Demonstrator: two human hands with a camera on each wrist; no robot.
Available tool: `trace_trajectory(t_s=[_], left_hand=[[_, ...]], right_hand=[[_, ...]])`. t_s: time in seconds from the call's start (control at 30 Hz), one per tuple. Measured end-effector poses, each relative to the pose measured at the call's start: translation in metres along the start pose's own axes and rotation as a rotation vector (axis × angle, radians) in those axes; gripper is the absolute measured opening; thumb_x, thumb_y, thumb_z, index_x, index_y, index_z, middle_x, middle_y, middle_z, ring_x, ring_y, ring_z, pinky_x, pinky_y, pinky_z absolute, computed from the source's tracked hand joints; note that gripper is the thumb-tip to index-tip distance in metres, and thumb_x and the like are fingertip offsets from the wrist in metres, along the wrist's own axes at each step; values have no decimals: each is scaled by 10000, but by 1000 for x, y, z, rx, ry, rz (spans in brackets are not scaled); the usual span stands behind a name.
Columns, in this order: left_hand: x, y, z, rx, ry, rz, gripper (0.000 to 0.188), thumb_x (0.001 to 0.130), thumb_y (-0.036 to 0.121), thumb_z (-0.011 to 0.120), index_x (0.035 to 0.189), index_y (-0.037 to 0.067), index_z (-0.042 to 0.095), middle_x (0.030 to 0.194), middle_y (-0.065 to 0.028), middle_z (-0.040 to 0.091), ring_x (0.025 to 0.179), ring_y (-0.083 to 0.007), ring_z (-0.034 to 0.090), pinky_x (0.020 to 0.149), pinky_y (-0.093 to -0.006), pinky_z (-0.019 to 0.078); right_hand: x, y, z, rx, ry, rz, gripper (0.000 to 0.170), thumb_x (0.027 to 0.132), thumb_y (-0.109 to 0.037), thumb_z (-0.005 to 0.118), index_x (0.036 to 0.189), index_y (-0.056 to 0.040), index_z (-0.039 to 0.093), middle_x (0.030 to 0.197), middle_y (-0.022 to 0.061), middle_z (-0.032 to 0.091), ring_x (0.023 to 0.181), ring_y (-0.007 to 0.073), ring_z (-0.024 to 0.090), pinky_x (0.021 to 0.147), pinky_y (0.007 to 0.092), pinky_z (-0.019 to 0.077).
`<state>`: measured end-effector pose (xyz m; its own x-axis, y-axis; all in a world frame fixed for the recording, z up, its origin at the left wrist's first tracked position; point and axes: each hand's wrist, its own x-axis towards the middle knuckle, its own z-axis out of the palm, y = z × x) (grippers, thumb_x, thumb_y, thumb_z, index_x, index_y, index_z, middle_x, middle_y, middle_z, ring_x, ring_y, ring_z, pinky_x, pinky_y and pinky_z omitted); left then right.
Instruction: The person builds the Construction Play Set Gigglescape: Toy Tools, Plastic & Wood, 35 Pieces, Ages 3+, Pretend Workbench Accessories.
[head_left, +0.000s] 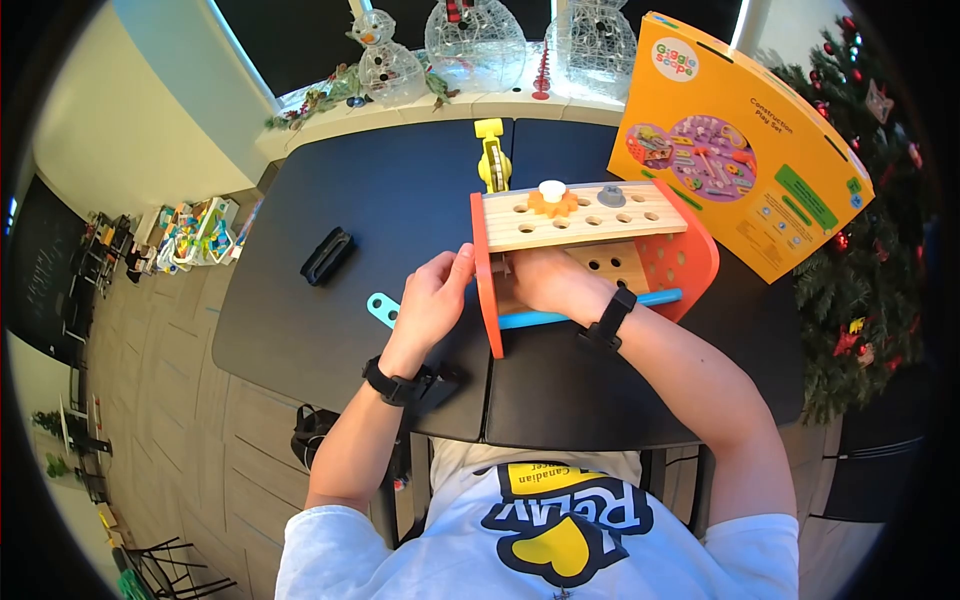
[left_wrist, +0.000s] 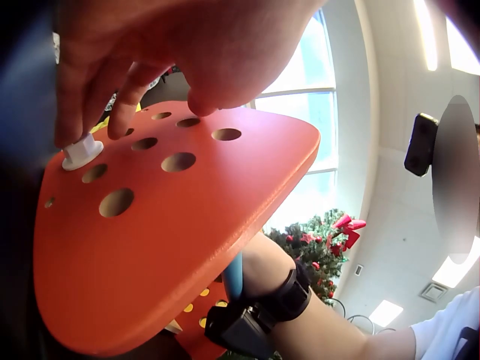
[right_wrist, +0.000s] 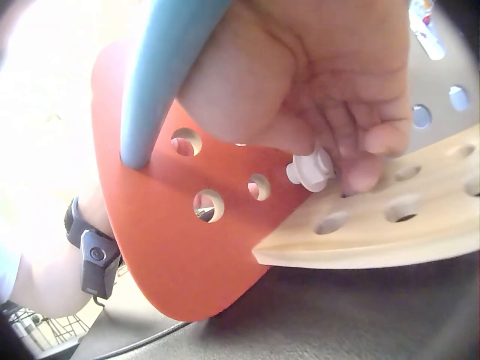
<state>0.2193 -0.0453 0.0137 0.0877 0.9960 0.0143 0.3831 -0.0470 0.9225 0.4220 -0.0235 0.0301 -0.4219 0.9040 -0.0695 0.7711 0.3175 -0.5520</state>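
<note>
A toy workbench has red side panels (head_left: 488,300), a wooden top with holes (head_left: 585,215) and a blue rod (head_left: 590,308) along its front. My left hand (head_left: 435,296) is at the outer face of the left panel. In the left wrist view, its extended fingertips press a white flanged plastic fastener (left_wrist: 81,154) on the panel, and the thumb rests on the panel. My right hand (head_left: 560,280) reaches inside, under the top. There, in the right wrist view, its curled fingers pinch a second white flanged fastener (right_wrist: 311,171) close to the panel and the holed wooden board (right_wrist: 367,229).
An orange gear (head_left: 552,204) with a white bolt and a grey screw (head_left: 611,196) sit on the top. A yellow toy tool (head_left: 492,158) stands behind it. A blue holed strip (head_left: 383,309), a black case (head_left: 327,256) and a yellow box (head_left: 735,145) are around the workbench.
</note>
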Motion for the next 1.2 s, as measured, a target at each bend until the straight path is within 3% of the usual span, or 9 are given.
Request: trace_trajectory(t_s=[0.3, 0.4, 0.7, 1.0, 1.2], left_hand=[[-3, 8, -1, -2, 10, 1, 628, 1093, 529, 507, 964, -54, 700, 832, -136, 716, 794, -184, 629, 748, -353, 507], [-3, 8, 0, 4, 8, 2, 622, 1094, 522, 509, 963, -54, 703, 827, -136, 719, 787, -186, 629, 745, -357, 508], [-3, 6, 0, 6, 13, 6, 628, 1093, 525, 510, 959, -58, 704, 836, -146, 726, 795, -193, 639, 757, -364, 515], [-4, 10, -1, 39, 3, -4, 654, 1093, 547, 495, 985, -60, 712, 845, -157, 729, 811, -207, 648, 776, -377, 521], [-3, 7, -1, 36, 7, 16, 661, 1095, 551, 487, 993, -61, 714, 846, -158, 729, 818, -218, 652, 789, -381, 523]], right_hand=[[-4, -1, 1, -47, 118, -74, 390, 901, -117, 724, 1266, -10, 638, 1244, 218, 708, 1147, 399, 676, 991, 457, 553], [-7, -4, -4, 95, 75, -23, 391, 892, -103, 728, 1263, -19, 636, 1244, 209, 712, 1142, 390, 682, 984, 456, 558], [-4, -6, -1, -80, 108, 10, 372, 893, -155, 738, 1237, -32, 667, 1211, 198, 725, 1120, 380, 694, 956, 455, 571], [-9, -10, -6, -48, 111, 2, 407, 837, 49, 657, 1242, 5, 657, 1211, 198, 728, 1140, 380, 687, 974, 443, 564], [-9, -9, -8, -24, 93, -18, 393, 851, 29, 660, 1243, 2, 660, 1230, 190, 729, 1153, 368, 686, 981, 441, 560]])
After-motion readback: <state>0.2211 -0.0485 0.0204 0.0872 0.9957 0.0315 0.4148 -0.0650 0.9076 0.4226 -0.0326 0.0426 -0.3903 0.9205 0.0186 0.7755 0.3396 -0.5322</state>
